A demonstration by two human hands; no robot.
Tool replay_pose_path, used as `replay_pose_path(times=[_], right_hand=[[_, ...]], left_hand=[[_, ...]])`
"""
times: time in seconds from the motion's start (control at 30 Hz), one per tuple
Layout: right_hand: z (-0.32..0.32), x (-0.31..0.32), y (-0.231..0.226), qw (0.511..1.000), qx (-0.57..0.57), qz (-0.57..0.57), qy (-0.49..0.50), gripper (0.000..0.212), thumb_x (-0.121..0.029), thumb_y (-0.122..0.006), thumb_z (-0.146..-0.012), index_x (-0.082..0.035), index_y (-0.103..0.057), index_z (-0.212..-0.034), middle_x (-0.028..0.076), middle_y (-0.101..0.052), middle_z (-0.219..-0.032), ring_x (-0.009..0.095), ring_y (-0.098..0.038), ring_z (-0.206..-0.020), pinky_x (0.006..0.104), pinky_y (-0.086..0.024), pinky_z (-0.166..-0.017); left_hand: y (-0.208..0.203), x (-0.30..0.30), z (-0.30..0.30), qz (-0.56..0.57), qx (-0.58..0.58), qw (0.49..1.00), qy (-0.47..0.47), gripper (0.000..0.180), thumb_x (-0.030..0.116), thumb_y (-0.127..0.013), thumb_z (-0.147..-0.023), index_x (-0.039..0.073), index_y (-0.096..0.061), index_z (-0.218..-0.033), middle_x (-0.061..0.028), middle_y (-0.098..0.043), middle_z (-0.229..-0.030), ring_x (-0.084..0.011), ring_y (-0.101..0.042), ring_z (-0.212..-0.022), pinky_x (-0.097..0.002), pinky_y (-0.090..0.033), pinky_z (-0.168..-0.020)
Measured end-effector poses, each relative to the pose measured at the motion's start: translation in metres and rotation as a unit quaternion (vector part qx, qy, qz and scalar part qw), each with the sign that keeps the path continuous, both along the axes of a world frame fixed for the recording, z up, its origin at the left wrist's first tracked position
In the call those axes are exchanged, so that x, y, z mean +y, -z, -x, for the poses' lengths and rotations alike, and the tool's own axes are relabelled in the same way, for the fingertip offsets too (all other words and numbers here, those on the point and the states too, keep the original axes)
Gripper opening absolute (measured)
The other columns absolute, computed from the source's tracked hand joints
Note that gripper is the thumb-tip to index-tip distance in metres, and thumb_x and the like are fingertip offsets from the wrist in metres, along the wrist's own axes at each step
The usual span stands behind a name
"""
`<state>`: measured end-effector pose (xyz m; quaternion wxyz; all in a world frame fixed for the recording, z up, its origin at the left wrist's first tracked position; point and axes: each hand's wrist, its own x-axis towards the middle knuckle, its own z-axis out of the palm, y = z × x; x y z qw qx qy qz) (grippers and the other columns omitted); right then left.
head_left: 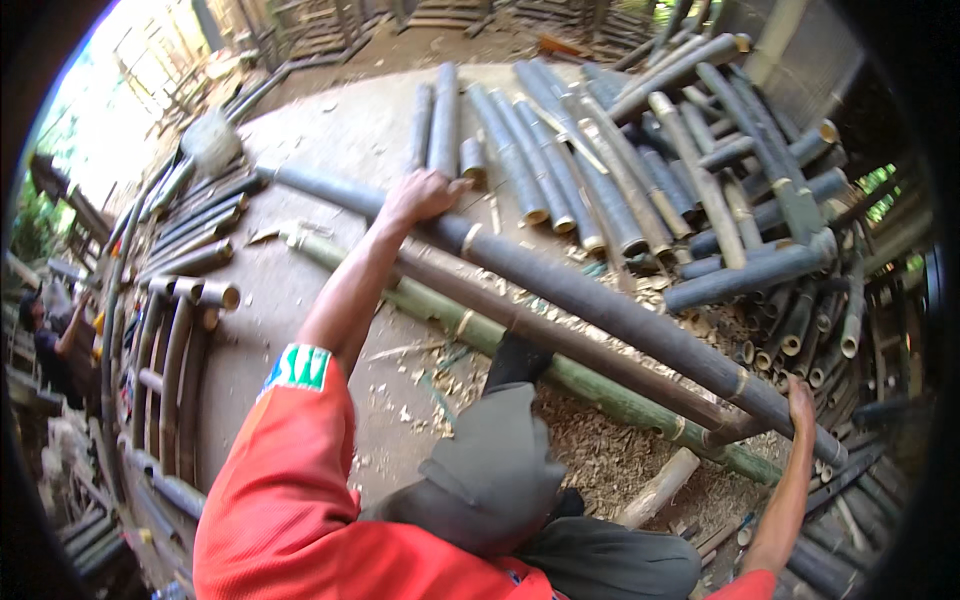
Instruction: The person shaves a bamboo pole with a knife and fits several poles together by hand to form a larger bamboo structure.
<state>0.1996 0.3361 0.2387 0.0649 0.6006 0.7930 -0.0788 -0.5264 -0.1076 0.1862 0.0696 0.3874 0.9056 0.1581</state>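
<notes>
A long dark grey bamboo pole (600, 295) slants across the view from far left to near right. My left hand (425, 195) is closed over its upper left stretch, the arm reaching out straight. Near the pole's right end, my right hand (801, 405) cups its side; the fingers are partly hidden. Just below run a thinner brown pole (560, 338) and a green bamboo pole (600, 387), roughly parallel to it. My knee, in dark grey trousers (490, 460), is bent close to these poles.
Several cut bamboo lengths (535, 150) lie at the back. More are stacked crosswise (740, 190) at the right. Bamboo racks (165, 370) stand at the left, near a grey stone (211, 142). Shavings (600, 440) cover the ground. Another person (60, 345) is at the far left.
</notes>
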Motion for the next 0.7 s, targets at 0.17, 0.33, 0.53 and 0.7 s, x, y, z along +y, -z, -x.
replay_pose_path(times=[0.17, 0.33, 0.53, 0.7], right_hand=[[0.048, -0.003, -0.115, 0.987, 0.039, -0.153, -0.026, 0.074, -0.064, -0.033, -0.102, -0.002, -0.064, -0.129, 0.027, -0.063, -0.13, 0.045, -0.056, -0.125, 0.0544, -0.041, -0.104], [0.012, -0.048, -0.073, 0.955, -0.05, -0.288, -0.049, 0.046, -0.04, -0.041, -0.103, -0.008, -0.072, -0.112, 0.017, -0.071, -0.117, 0.034, -0.065, -0.115, 0.0535, -0.044, -0.104], [0.045, -0.071, -0.013, 0.994, 0.078, -0.078, 0.022, 0.076, -0.062, -0.026, -0.104, -0.004, -0.072, -0.119, 0.019, -0.064, -0.134, 0.031, -0.053, -0.135, 0.0637, -0.017, -0.12], [0.04, -0.074, -0.022, 0.992, 0.087, -0.084, 0.042, 0.082, -0.068, -0.023, -0.102, -0.007, -0.07, -0.128, 0.017, -0.062, -0.14, 0.035, -0.046, -0.141, 0.0646, -0.013, -0.121]], left_hand=[[-0.024, -0.021, 0.001, -0.007, -0.006, 1.0, -0.011, 0.06, 0.06, -0.051, -0.097, 0.006, -0.077, -0.103, -0.0231, -0.072, -0.107, -0.0394, -0.069, -0.105, -0.0508, -0.052, -0.095], [-0.011, 0.008, 0.014, 0.089, 0.056, 0.99, 0.094, 0.035, 0.017, -0.054, -0.098, 0.011, -0.063, -0.131, -0.0217, -0.068, -0.12, -0.0418, -0.066, -0.105, -0.0471, -0.053, -0.092], [0.006, -0.049, 0.016, -0.275, 0.284, 0.916, -0.067, 0.044, 0.035, -0.056, -0.103, 0.0, -0.063, -0.128, -0.0235, -0.064, -0.129, -0.0413, -0.058, -0.117, -0.0469, -0.046, -0.102], [0.061, -0.071, -0.116, -0.413, -0.06, 0.9, -0.124, 0.039, 0.04, -0.056, -0.103, 0.005, -0.067, -0.116, -0.009, -0.068, -0.108, -0.0198, -0.063, -0.09, -0.0362, -0.05, -0.081]])
